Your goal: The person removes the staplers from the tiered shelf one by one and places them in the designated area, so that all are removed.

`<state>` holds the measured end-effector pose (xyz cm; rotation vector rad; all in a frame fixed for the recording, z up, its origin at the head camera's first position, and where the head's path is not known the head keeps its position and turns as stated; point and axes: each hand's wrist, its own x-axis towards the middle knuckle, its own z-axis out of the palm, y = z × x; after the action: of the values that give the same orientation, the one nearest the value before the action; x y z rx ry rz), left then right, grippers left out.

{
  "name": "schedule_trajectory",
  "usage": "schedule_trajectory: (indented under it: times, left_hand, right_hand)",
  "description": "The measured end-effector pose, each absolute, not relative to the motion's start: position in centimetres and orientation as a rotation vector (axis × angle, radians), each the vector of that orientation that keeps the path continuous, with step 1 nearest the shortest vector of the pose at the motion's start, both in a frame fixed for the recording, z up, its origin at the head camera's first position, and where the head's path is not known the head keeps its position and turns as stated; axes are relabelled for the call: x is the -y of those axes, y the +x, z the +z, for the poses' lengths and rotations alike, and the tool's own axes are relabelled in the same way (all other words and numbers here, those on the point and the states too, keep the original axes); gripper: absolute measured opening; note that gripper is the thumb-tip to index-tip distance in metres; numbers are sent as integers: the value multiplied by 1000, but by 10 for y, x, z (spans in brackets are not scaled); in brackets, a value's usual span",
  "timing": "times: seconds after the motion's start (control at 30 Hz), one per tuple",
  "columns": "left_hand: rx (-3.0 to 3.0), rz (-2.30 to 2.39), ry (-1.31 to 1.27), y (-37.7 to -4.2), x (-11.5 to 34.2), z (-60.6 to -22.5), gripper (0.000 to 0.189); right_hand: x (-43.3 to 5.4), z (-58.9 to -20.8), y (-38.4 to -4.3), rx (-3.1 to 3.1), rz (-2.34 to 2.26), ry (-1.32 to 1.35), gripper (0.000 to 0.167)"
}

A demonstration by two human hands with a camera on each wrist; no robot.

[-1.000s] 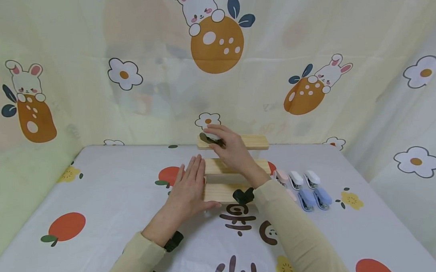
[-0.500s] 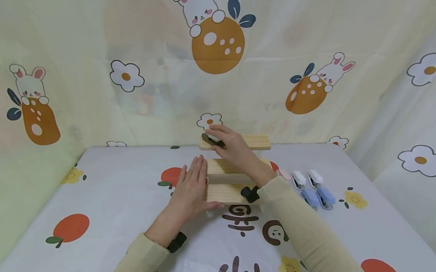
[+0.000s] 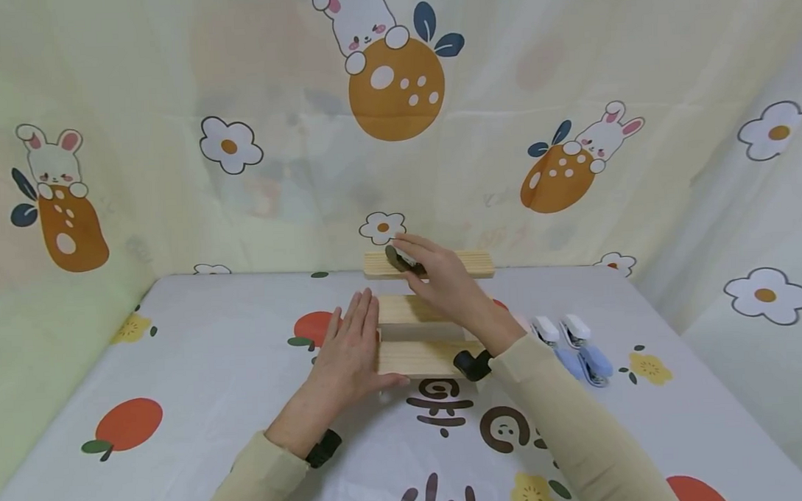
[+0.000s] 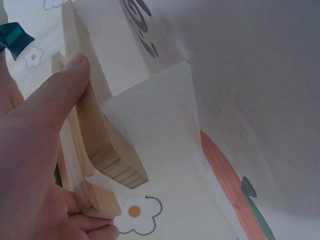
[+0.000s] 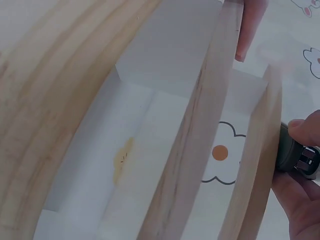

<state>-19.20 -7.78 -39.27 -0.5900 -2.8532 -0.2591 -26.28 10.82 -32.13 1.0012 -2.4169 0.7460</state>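
My right hand [image 3: 447,277] grips a dark green stapler [image 3: 396,259] at the top slat [image 3: 476,262] of a tiered wooden rack. The right wrist view shows the stapler's dark rounded end [image 5: 286,150] right at the outer slat [image 5: 257,165], thumb above and fingers below. My left hand [image 3: 348,355] rests against the rack's left side, its fingers straight along the middle slat's end. The left thumb [image 4: 67,85] lies on the front edge of the bottom slat [image 3: 414,359]. A pale side panel [image 4: 157,102] stands out beside that slat in the left wrist view.
Right of the rack, white staplers [image 3: 575,330] stand behind blue staplers [image 3: 596,363] on the patterned tablecloth [image 3: 219,360]. My right sleeve [image 3: 573,421] partly hides them. A printed curtain [image 3: 293,195] hangs right behind the rack.
My right hand has shifted slightly to the right along the top slat, taking the dark green stapler with it. The left hand stays in place against the rack.
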Motion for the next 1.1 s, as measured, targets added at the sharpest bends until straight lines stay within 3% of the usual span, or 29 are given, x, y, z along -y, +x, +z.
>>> schedule_trajectory:
  times: [1.1]
  left_hand:
    - [2819, -288, -594, -190, 78, -392, 132]
  right_hand:
    - [-157, -325, -217, 2333, 831, 882, 49]
